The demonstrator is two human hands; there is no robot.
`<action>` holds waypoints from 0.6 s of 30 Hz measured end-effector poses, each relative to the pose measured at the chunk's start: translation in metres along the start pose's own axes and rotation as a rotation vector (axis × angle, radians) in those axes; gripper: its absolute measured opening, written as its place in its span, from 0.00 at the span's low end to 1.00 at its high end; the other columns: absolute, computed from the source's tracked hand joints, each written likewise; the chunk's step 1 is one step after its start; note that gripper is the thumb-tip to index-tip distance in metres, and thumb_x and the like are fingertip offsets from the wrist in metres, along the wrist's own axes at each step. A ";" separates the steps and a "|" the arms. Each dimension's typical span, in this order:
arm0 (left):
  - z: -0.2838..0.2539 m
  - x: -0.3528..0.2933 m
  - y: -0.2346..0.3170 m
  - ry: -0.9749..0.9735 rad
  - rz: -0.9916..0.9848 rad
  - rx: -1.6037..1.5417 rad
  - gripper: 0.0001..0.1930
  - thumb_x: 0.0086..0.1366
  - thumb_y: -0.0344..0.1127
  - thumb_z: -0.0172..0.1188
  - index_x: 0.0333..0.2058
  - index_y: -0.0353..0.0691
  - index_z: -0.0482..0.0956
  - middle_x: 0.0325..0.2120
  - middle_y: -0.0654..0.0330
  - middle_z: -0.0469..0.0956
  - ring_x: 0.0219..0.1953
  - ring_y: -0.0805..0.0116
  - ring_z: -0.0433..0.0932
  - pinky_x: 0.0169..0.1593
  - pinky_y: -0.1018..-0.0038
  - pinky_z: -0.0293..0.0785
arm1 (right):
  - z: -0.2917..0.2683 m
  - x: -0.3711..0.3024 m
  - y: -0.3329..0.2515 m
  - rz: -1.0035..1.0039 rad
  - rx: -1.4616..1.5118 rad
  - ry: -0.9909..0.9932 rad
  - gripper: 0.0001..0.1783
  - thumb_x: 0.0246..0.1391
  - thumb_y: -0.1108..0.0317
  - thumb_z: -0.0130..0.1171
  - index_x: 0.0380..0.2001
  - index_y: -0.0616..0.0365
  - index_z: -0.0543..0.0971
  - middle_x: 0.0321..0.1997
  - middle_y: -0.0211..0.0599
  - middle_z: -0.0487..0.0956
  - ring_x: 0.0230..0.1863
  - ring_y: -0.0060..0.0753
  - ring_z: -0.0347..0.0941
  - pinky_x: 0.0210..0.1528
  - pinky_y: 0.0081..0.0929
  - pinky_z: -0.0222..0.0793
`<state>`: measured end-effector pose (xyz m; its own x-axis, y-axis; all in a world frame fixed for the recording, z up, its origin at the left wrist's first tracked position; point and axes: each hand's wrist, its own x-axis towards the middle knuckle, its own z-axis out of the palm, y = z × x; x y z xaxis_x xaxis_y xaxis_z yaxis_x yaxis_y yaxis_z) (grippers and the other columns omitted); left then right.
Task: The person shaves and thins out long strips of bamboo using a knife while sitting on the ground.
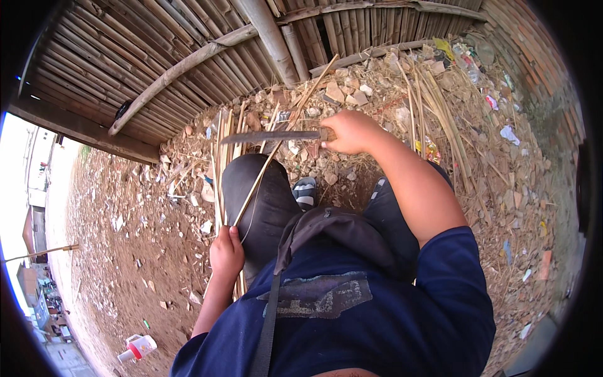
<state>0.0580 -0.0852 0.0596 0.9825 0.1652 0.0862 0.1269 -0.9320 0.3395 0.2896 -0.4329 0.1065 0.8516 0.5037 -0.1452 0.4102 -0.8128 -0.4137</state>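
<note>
Bare reddish dirt ground (125, 251) strewn with rubble and dry stalks lies before a wall of bamboo poles (157, 56). Closed around a dark flat metal blade (270, 136), the right hand (352, 132) holds it level, pointing leftward from its fist. Below and left of it, the left hand (226, 251) grips a thin pale bamboo strip (276, 144) that slants up across the blade. Upright split bamboo strips (223, 157) stand just above the left hand, against a black-trousered knee (264, 195)

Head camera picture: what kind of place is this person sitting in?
Probably an outdoor yard workspace for splitting bamboo. There is bare dirt ground, a bamboo fence, and rubble with dry stalks. The right hand holds a knife; the left hand grips bamboo strips.
</note>
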 end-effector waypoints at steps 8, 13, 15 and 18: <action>-0.009 0.002 0.003 -0.030 0.021 -0.004 0.19 0.76 0.44 0.47 0.29 0.37 0.70 0.18 0.41 0.76 0.23 0.35 0.76 0.28 0.45 0.69 | -0.003 -0.001 -0.003 0.038 -0.044 0.000 0.19 0.51 0.55 0.68 0.44 0.52 0.82 0.43 0.46 0.83 0.47 0.53 0.80 0.49 0.47 0.76; -0.002 -0.002 -0.006 -0.050 0.002 0.080 0.20 0.76 0.45 0.48 0.26 0.38 0.71 0.18 0.42 0.76 0.23 0.36 0.77 0.28 0.45 0.70 | 0.002 0.012 0.007 0.125 0.111 -0.207 0.17 0.52 0.56 0.67 0.39 0.57 0.80 0.40 0.45 0.83 0.47 0.52 0.80 0.48 0.47 0.76; -0.002 -0.002 -0.003 -0.066 -0.020 0.103 0.20 0.76 0.46 0.48 0.27 0.38 0.71 0.19 0.42 0.76 0.24 0.36 0.77 0.29 0.45 0.70 | 0.008 0.014 0.039 0.159 0.135 -0.047 0.18 0.52 0.57 0.67 0.42 0.57 0.81 0.41 0.46 0.83 0.46 0.51 0.80 0.47 0.46 0.76; -0.008 0.002 0.004 -0.090 -0.054 0.111 0.21 0.76 0.46 0.47 0.27 0.37 0.71 0.20 0.42 0.76 0.26 0.35 0.77 0.31 0.45 0.69 | 0.011 0.015 0.056 0.130 0.039 0.119 0.20 0.53 0.57 0.67 0.47 0.55 0.81 0.41 0.49 0.83 0.45 0.52 0.80 0.48 0.45 0.75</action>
<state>0.0597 -0.0856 0.0685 0.9815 0.1908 -0.0154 0.1890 -0.9533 0.2355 0.3221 -0.4671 0.0716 0.9302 0.3550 -0.0937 0.2829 -0.8558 -0.4330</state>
